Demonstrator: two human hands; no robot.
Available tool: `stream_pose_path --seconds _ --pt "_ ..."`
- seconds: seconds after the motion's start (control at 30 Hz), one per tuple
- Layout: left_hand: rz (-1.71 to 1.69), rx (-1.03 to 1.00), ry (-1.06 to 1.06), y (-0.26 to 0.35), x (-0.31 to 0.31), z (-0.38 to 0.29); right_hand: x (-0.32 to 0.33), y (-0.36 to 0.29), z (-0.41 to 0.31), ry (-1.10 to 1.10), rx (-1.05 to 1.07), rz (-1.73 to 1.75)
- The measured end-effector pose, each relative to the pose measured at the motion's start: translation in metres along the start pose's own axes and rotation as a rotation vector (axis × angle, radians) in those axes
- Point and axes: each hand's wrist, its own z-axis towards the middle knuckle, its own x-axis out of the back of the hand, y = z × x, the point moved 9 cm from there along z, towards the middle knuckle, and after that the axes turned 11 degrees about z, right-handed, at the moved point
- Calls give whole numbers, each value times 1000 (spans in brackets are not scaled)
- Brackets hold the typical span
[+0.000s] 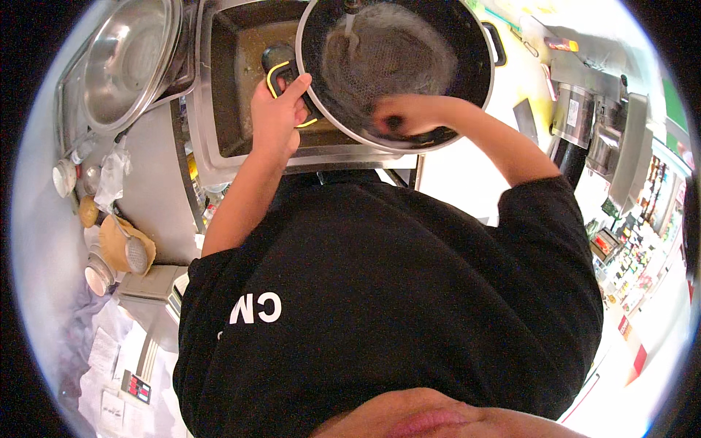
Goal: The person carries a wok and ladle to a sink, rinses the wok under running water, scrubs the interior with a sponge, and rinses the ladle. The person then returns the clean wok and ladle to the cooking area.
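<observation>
A large dark pan with a pale rim is held over the metal sink and its right edge. Water runs from a faucet into it and covers part of its bottom. My left hand grips the pan's black, yellow-edged side handle. Inside the pan, low and to the right, is my right hand, blurred, its fingers curled near the wall around something dark that I cannot make out. The opposite handle sticks out at the right.
A large steel bowl stands left of the sink. Beyond the metal counter at left lie a slotted spoon, a plastic bag and jars. Steel pots stand at the right, with a small bottle above them.
</observation>
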Motion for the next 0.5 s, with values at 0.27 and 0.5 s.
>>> stream_pose_path --seconds 0.27,0.5 --pt "10 -10 -51 3 -3 0 191 -1 -31 412 136 -1493" --pt "-21 -18 11 -1 -1 -2 123 74 -121 394 -152 -1266"
